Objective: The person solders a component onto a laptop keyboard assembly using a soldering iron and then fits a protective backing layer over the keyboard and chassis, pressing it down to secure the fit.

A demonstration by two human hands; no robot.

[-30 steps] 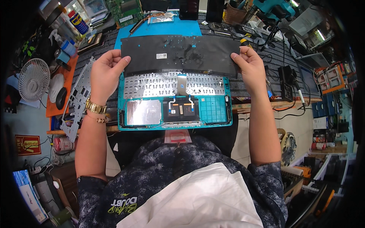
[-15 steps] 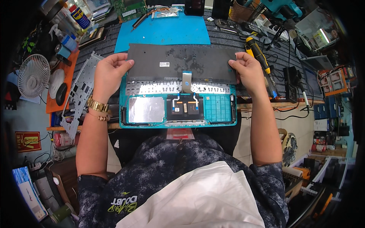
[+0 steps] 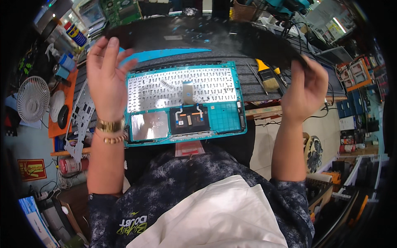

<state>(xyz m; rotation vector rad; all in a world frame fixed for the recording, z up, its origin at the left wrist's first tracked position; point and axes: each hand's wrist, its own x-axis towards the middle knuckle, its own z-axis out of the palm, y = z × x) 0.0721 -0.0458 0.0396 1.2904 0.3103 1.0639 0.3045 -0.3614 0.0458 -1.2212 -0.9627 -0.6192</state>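
A thin black keyboard backing sheet (image 3: 194,35), bowed and slightly blurred, is held up above the far side of the bench. My left hand (image 3: 107,74) grips its left end, with some fingers spread away from the edge. At the right end, my right hand (image 3: 306,84) pinches the sheet between thumb and fingers. Below lies a teal laptop top case (image 3: 225,115), inner side up, at the bench's front edge. Its silvery keyboard back plate (image 3: 144,89) is uncovered. A ribbon cable (image 3: 188,94) lies over the plate above the touchpad module (image 3: 188,120).
A perforated metal plate (image 3: 78,128) leans at the left near a small white fan (image 3: 33,99). A yellow-handled brush (image 3: 269,78) lies right of the laptop case. A blue mat (image 3: 165,53) is partly covered by the raised sheet. Green circuit boards (image 3: 122,12) sit at the back.
Both hands have lifted the black sheet up and away from the laptop case and moved farther apart. The silvery keyboard plate, mostly covered before, now shows. The case has shifted slightly left in view.
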